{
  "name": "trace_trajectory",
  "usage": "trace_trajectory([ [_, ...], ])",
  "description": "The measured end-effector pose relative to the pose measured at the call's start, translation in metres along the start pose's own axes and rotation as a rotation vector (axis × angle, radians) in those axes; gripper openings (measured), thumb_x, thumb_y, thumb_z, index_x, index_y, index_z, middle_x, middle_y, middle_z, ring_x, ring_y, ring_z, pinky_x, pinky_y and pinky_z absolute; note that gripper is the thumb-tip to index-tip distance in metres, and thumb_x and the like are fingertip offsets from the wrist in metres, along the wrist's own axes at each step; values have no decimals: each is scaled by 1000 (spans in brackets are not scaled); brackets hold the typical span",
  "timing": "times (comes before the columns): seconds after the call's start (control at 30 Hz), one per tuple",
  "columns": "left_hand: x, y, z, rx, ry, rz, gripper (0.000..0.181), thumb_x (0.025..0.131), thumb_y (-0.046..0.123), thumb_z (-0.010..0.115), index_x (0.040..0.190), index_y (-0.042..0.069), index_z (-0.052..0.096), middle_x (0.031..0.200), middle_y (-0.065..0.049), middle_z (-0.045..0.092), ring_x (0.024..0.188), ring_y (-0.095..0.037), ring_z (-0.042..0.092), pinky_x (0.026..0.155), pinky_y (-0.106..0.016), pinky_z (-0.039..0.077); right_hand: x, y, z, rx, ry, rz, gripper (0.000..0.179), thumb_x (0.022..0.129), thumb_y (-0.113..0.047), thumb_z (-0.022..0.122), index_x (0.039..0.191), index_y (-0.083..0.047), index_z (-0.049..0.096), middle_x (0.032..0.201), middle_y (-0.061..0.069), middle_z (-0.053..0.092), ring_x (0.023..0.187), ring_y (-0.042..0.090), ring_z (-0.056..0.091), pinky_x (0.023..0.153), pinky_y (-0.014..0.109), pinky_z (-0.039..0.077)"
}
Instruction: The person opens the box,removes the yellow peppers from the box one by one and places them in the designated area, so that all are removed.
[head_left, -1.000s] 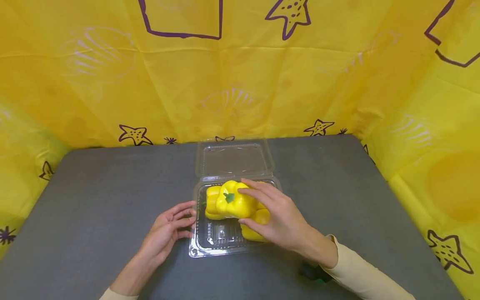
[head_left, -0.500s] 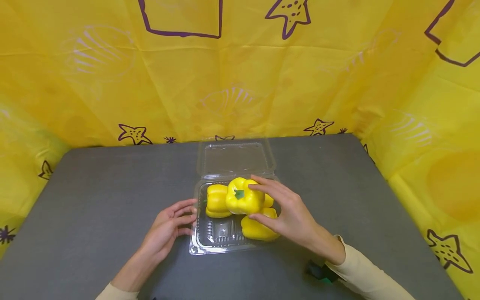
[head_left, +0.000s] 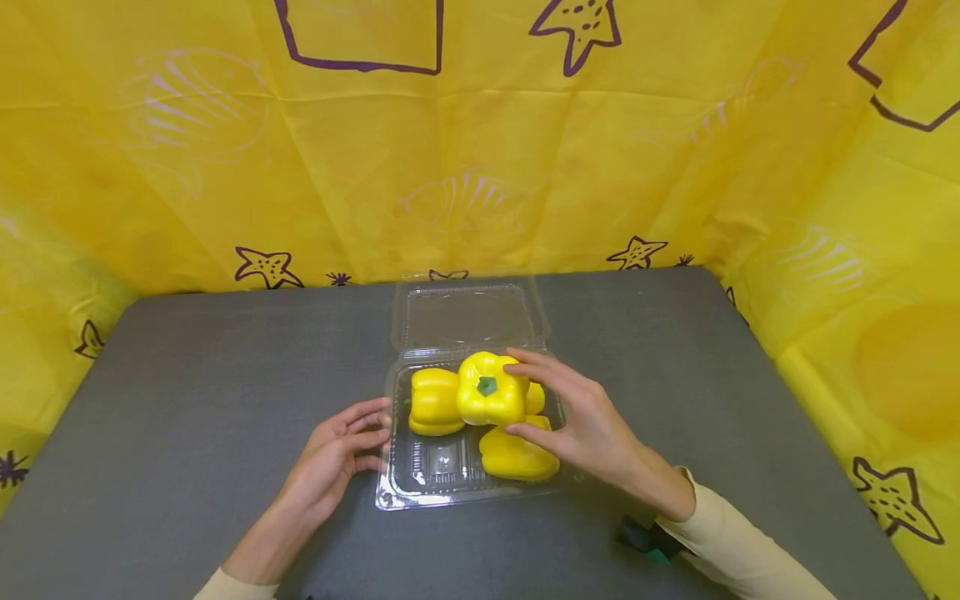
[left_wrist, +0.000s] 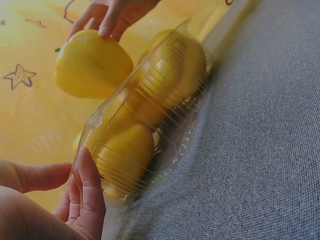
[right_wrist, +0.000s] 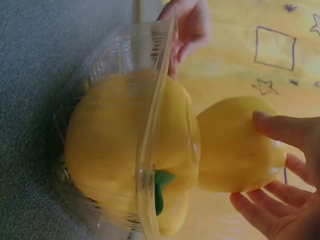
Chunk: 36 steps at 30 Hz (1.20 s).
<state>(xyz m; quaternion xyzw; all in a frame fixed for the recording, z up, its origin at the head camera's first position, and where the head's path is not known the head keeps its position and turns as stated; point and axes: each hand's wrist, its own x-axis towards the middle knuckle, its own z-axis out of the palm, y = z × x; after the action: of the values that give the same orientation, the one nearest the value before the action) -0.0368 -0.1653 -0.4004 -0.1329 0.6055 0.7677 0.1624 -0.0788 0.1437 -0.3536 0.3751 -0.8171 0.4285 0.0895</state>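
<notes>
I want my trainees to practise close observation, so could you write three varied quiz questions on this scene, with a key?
1. True or false: the lid of the clear container is open.

2. What does the right hand hold?
A) the lid
B) a yellow pepper
C) nothing

3. Fill in the blank: in the head view, the left hand is at the ____ edge of the clear container.

Key: 1. True. 2. B. 3. left.
</notes>
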Motion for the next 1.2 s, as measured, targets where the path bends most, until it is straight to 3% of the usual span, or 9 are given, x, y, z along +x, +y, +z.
trace_trajectory([
  [0.2,-1,1,0,2,-1,-7,52,89,-6,58,138,-7,43,100,-4,60,76,-14,60,65,-29,58,1,2,-4,9,3,-3,63,71,-9,88,128,-7,61,141,10,53,128,26,52,107,32,42],
  [0.5,0,0,0,-2,16,-13,50,88,-6,57,137,-7,43,98,-3,61,75,-14,60,63,-28,57,1,5,-14,31,31,15,64,71,-6,87,128,-7,61,144,8,51,123,21,56,96,31,52],
  [0.63,1,-1,0,-10,7,-6,50,88,-6,57,136,-6,44,98,-3,61,75,-14,60,64,-28,57,0,6,-20,100,22,48,64,71,-2,86,128,-7,59,144,5,51,127,21,52,96,34,52],
  [0.87,2,0,2,-12,10,-10,51,88,-6,56,137,-6,43,98,-3,61,75,-14,60,64,-28,57,-2,14,-31,272,25,119,66,70,7,83,130,-4,57,142,14,51,131,20,49,98,33,50],
  [1.2,-1,-1,0,-27,2,-10,51,89,-6,56,138,-6,42,99,-4,61,76,-14,60,64,-27,57,-9,26,-43,303,8,192,65,75,5,80,133,-8,55,145,7,50,130,17,50,101,27,47],
])
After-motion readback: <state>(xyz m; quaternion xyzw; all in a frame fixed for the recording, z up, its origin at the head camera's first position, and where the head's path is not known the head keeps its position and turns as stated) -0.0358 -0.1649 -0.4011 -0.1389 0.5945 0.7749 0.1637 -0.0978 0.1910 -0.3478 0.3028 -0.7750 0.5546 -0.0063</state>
